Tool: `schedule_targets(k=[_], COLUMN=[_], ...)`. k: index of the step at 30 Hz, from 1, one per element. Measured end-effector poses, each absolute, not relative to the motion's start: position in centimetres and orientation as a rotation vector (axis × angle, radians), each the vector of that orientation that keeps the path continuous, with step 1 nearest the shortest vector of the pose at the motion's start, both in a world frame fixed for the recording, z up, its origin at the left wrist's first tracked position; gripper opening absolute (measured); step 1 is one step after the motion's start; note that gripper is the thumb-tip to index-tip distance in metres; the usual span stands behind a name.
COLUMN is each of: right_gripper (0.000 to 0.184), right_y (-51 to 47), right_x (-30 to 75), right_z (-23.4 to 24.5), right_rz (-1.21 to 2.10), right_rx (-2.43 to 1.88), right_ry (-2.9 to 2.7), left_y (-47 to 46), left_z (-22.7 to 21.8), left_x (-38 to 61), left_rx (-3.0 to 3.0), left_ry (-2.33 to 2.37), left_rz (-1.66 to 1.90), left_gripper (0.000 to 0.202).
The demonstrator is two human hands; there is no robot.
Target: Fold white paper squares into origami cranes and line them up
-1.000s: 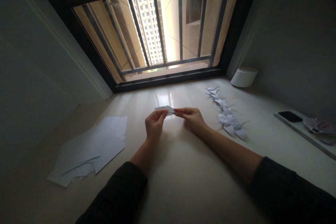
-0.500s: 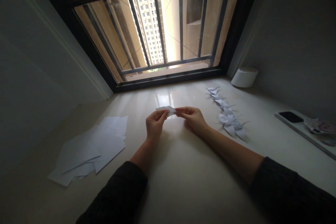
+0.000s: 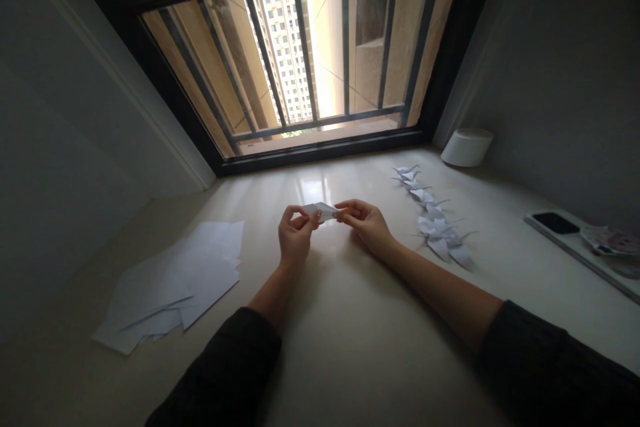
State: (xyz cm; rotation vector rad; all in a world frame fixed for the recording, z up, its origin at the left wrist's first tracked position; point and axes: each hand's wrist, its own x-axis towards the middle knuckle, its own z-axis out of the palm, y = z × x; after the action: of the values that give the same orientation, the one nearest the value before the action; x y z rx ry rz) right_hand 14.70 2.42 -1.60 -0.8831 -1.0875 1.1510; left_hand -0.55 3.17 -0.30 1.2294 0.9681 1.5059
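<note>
Between my hands, just above the pale surface, is a small piece of folded white paper (image 3: 324,211). My left hand (image 3: 296,235) pinches its near left part between thumb and fingers, the index finger curled. Its right tip is pinched by my right hand (image 3: 369,223), thumb below and fingers above. To the right of my right hand, several folded paper cranes (image 3: 440,232) stand in a slanting row. A spread pile of white paper sheets (image 3: 200,263) lies to the left of my left hand.
The pale surface (image 3: 340,347) runs up to a dark-framed window (image 3: 320,159) with bars outside. A white cylindrical object (image 3: 467,148) stands at the back right by the wall. A phone (image 3: 553,223) with a cartoon-like attachment lies at the right edge.
My left fingers have shifted on the folded paper, and the index finger is now more bent. More of the paper's left part shows. My right hand stays nearly in place.
</note>
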Motion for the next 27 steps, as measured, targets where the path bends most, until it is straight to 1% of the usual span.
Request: schedule_targets(k=[4, 6, 11, 17, 22, 27], right_gripper=[0.049, 0.053, 0.046, 0.037, 0.037, 0.04], right_y=[2.25, 2.14, 2.05, 2.29, 2.18, 2.23], right_x=[14.68, 14.66, 14.64, 14.62, 14.5, 14.35], right_z=[-1.5, -1.41, -1.43, -1.54, -1.27, -1.38], right_rz=[1.103, 1.095, 1.117, 1.253, 1.307, 1.266], right_rx=[-0.909, -0.929, -0.956, -0.835, -0.844, -0.9], right_ry=[-1.154, -1.159, -1.123, -1.103, -1.069, -1.068], left_y=[2.86, 2.57, 2.22, 2.72, 2.95, 2.8], left_z=[-0.1, 0.1, 0.24, -0.15, -0.49, -0.49], left_x=[-0.35, -0.15, 0.06, -0.32, -0.63, -0.71], left_rx=[1.261, 1.283, 1.291, 1.197, 1.187, 1.232], left_ry=[0.956, 0.951, 0.962, 1.034, 1.082, 1.099], left_rz=[1.514, 1.501, 1.475, 1.505, 1.492, 1.507], left_gripper=[0.038, 0.04, 0.048, 0.052, 0.051, 0.054])
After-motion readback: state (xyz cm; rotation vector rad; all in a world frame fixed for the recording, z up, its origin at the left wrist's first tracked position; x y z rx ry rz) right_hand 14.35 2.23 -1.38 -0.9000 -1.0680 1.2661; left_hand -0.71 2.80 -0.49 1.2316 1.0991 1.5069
